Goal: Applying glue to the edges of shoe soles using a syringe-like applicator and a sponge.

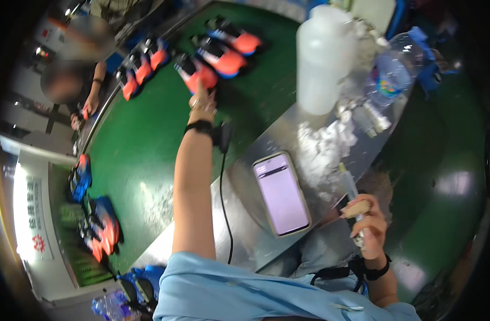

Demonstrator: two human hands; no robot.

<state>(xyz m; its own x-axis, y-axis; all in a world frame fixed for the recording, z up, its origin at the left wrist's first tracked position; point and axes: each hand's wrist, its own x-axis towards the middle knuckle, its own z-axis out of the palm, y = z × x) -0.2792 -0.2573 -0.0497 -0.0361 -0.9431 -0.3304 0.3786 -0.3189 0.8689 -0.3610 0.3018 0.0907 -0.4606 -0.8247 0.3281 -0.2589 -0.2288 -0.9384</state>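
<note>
My left arm stretches far forward over the green belt. At its end my left hand [202,100] is closed at the toe of an orange, black and blue shoe [191,74], its fingertips on the orange toe; the far side of the grip is hidden. Low at the right, my right hand [369,224] is wrapped round a slim pale tool [348,180] with a yellowish tip, pointing up and away. Its exact kind I cannot make out. Beige covers sit on some right-hand fingers. A lit phone [282,193] lies on the metal ledge between my arms.
More shoes [219,56] stand on the green belt [143,117], in groups farther off and at the left. A white plastic jug [323,64], a clear bottle [392,72] and crumpled white material [325,144] crowd the metal ledge [239,214]. Across the belt, another person's hand [91,102] works. A black cable [222,203] hangs from my left wrist.
</note>
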